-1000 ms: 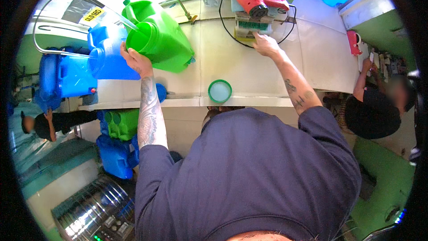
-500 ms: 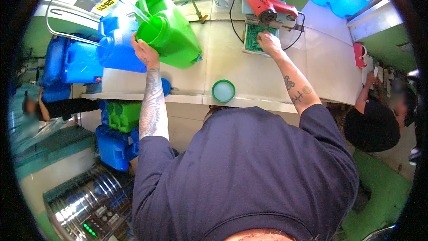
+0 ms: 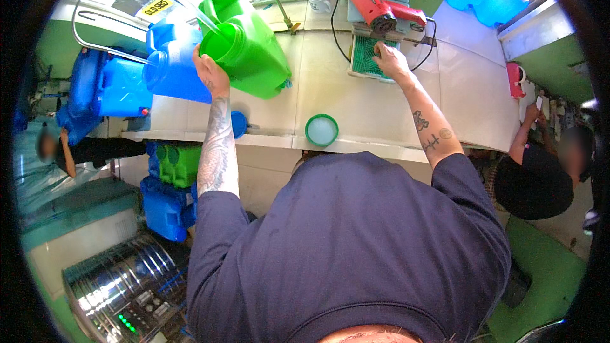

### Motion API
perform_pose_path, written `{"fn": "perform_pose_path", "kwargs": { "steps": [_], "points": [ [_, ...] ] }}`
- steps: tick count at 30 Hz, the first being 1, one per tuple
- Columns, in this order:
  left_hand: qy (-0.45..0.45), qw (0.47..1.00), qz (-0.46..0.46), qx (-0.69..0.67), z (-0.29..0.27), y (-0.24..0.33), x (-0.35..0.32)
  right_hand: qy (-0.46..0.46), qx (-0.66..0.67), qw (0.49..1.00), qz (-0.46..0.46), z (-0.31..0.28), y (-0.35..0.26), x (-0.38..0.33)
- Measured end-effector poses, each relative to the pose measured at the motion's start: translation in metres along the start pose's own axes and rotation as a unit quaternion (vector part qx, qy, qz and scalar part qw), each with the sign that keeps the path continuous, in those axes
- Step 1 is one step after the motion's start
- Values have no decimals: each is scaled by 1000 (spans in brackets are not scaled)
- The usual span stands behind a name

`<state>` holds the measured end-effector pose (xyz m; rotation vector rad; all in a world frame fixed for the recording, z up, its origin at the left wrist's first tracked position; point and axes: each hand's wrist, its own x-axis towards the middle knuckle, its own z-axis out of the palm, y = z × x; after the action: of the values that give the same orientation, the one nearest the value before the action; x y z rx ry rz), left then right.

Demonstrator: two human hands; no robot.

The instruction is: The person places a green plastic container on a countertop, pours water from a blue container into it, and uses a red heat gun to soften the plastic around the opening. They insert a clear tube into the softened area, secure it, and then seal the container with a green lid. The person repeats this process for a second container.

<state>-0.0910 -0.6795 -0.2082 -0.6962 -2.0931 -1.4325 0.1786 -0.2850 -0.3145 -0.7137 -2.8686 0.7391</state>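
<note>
My left hand [image 3: 213, 76] is closed on the rim of the wide mouth of a green plastic jerrycan [image 3: 270, 67], which lies tilted on the bench with its opening toward me. A clear tube [image 3: 204, 20] runs into that mouth. Out to the right, my right hand [image 3: 392, 62] is over a shallow white tray [image 3: 375, 76] of small green pieces [image 3: 363, 57]. Its fingers are bent together among the pieces; whatever they pinch is hidden. A green screw lid [image 3: 322, 130] lies on the bench's near edge, with a blue lid [image 3: 239, 124] to its left.
A red heat gun [image 3: 376, 13] with a black cord lies behind the tray. Blue jerrycans [image 3: 175, 67] crowd the left, one with a bent metal pipe [image 3: 76, 25] in it. A white mug [image 3: 319, 1] stands at the back. Other people [image 3: 537, 181] are at both sides.
My right hand has shifted slightly right over the green pieces, its fingers still bent. My left hand keeps its hold on the jerrycan's rim. The whole view has moved a little.
</note>
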Motion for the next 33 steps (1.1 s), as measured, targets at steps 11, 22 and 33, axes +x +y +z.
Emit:
{"fn": "perform_pose_path", "kwargs": {
  "steps": [11,22,33],
  "points": [
    [-80,991,-91,-51,-15,17,7,127,136,982,30,0,18,0],
    [-274,892,-197,-299,54,167,-90,69,593,802,-2,-42,-103,-38],
    [-256,854,-263,-369,40,162,-74,-12,475,872,-117,-58,-199,-50]
  ]
}}
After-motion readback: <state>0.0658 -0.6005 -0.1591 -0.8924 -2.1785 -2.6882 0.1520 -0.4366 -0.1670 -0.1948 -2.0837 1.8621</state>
